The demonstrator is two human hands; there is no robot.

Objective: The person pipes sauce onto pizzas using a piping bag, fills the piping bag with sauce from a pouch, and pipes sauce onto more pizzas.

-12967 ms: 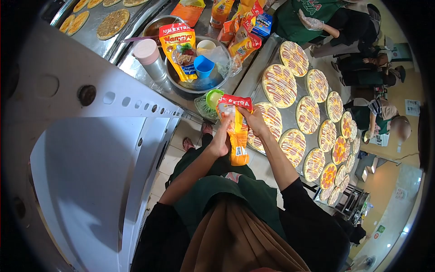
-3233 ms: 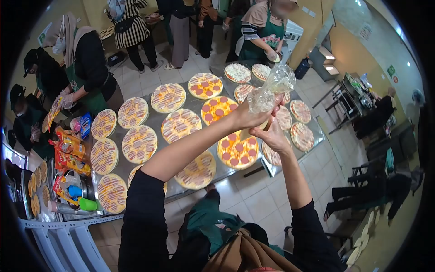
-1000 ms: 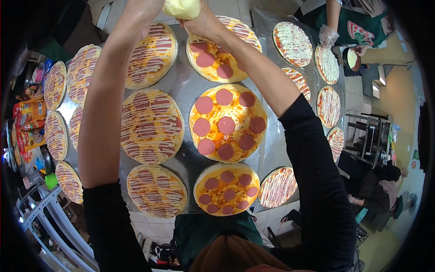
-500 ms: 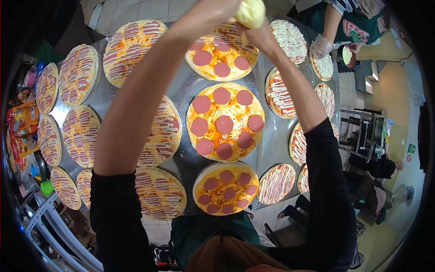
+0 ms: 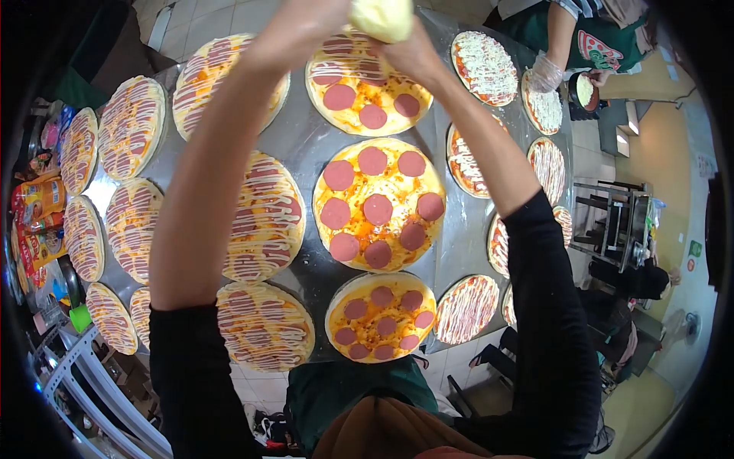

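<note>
A clear bag of pale yellow sauce (image 5: 382, 17) is held between my two hands at the top edge of the view. My left hand (image 5: 310, 27), partly cut off and blurred, grips it from the left. Around its lower right side my right hand (image 5: 413, 55) is closed. Beneath the hands lies a sausage-topped pizza (image 5: 367, 96), with sauce lines over its upper part and bare sausage slices lower down. Two pizzas with round sausage slices and no sauce lines, one large (image 5: 378, 206) and one smaller (image 5: 382, 320), lie nearer to me.
Several sauce-striped pizzas (image 5: 264, 218) cover the left of the metal table (image 5: 306, 138). More pizzas (image 5: 468, 310) lie to the right. A co-worker's gloved hand (image 5: 546, 74) is over a pizza at the upper right. Sauce pouches (image 5: 38, 200) stand at the far left, by a metal rack (image 5: 84, 367).
Both hands have moved left with the bag of sauce, back across the same pizza. Its sauce lines now reach a little lower. The co-worker's gloved hand has barely shifted.
</note>
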